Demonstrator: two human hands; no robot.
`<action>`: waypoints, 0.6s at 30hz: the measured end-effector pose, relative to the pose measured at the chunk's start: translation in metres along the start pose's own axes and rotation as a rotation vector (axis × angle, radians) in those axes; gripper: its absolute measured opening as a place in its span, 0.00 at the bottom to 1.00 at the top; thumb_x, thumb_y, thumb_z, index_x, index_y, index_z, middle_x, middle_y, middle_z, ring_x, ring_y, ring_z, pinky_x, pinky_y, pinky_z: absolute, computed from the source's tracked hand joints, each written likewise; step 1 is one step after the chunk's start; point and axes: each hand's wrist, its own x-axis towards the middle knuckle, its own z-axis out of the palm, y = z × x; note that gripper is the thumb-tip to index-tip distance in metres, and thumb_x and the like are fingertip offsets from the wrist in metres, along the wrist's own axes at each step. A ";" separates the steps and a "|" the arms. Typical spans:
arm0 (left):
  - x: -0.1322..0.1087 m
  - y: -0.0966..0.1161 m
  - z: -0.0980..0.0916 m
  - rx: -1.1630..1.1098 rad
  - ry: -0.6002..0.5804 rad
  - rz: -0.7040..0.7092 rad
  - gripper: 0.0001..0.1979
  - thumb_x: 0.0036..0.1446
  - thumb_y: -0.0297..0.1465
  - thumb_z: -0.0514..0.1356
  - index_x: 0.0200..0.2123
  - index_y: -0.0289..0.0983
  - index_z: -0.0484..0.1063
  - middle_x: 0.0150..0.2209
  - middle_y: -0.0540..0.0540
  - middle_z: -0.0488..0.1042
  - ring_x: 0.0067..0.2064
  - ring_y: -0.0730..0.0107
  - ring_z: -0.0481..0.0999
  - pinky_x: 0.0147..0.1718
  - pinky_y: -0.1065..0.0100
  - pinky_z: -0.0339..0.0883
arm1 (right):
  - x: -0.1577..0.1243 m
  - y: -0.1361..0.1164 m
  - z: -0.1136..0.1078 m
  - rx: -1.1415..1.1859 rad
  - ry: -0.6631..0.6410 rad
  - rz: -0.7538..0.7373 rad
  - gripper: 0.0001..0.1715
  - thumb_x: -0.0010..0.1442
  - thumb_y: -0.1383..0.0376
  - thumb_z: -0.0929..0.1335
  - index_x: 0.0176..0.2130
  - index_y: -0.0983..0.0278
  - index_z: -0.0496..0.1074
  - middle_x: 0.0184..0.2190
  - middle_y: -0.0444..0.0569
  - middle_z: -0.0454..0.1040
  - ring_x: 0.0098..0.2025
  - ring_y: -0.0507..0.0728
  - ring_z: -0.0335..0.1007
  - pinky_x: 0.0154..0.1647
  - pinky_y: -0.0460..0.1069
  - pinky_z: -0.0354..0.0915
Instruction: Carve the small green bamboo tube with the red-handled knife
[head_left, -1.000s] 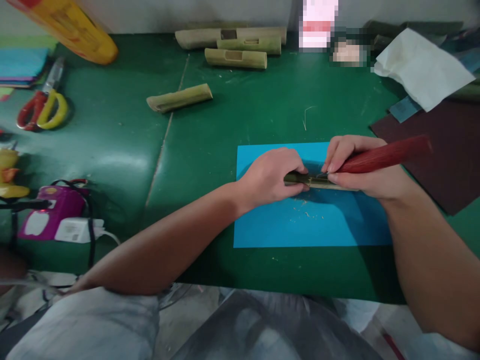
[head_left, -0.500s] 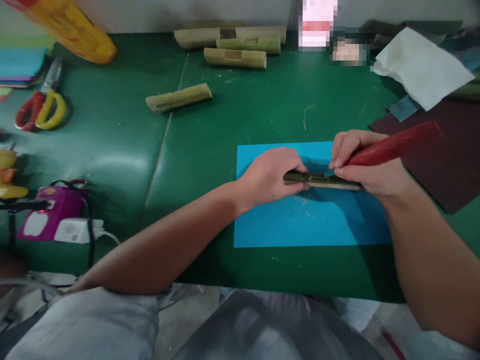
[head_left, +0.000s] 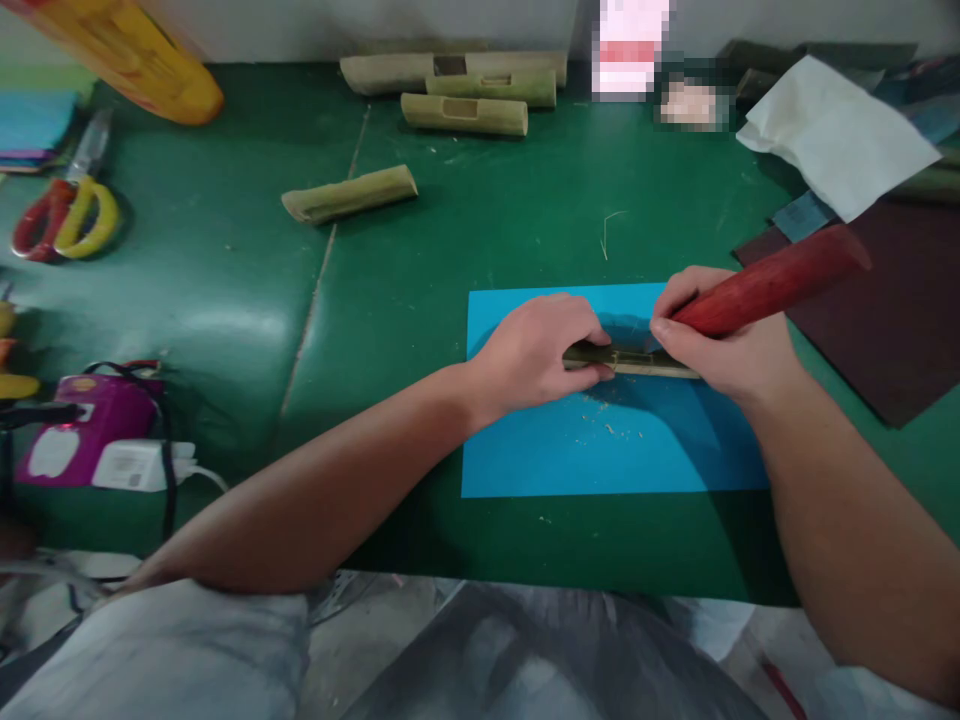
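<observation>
Right grip [head_left: 739, 355] around red-handled tool [head_left: 780, 283], its blade [head_left: 652, 344] barely visible.

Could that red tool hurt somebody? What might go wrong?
Maybe. The red-handled tool in the right hand could slip and nick the left hand, since its tip is close to those fingers. The bamboo piece might also shift on the blue sheet if the left grip loosens.

On the green counter [head_left: 442, 235] are laid a blue sheet [head_left: 532, 455], a maroon sheet [head_left: 881, 330], bamboo tubes [head_left: 499, 116], scissors [head_left: 75, 180] and a purple box [head_left: 112, 425]
</observation>
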 end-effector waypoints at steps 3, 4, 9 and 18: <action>0.000 0.000 0.000 0.005 -0.003 0.007 0.10 0.73 0.38 0.76 0.50 0.39 0.87 0.47 0.42 0.91 0.47 0.54 0.89 0.47 0.58 0.78 | 0.000 -0.004 0.001 -0.059 -0.038 0.039 0.16 0.63 0.54 0.81 0.30 0.52 0.76 0.30 0.49 0.78 0.34 0.65 0.77 0.40 0.65 0.77; 0.000 -0.001 0.000 0.007 -0.003 0.006 0.10 0.73 0.38 0.76 0.50 0.39 0.87 0.47 0.42 0.91 0.48 0.54 0.89 0.47 0.58 0.78 | 0.001 -0.004 0.001 -0.060 -0.048 0.052 0.15 0.62 0.54 0.80 0.30 0.52 0.76 0.29 0.49 0.78 0.35 0.65 0.78 0.41 0.65 0.78; -0.001 -0.001 0.000 0.003 -0.016 -0.008 0.10 0.74 0.39 0.75 0.51 0.40 0.87 0.48 0.42 0.91 0.49 0.54 0.89 0.48 0.58 0.79 | 0.001 -0.006 0.003 -0.007 -0.065 0.091 0.14 0.60 0.54 0.80 0.29 0.52 0.77 0.30 0.48 0.79 0.35 0.65 0.79 0.40 0.63 0.77; -0.001 -0.001 0.000 -0.018 -0.022 -0.037 0.10 0.74 0.39 0.74 0.50 0.40 0.87 0.48 0.42 0.91 0.49 0.54 0.89 0.49 0.57 0.79 | 0.001 -0.007 0.004 -0.046 -0.085 0.155 0.15 0.65 0.53 0.79 0.30 0.51 0.76 0.30 0.49 0.79 0.38 0.66 0.81 0.43 0.63 0.80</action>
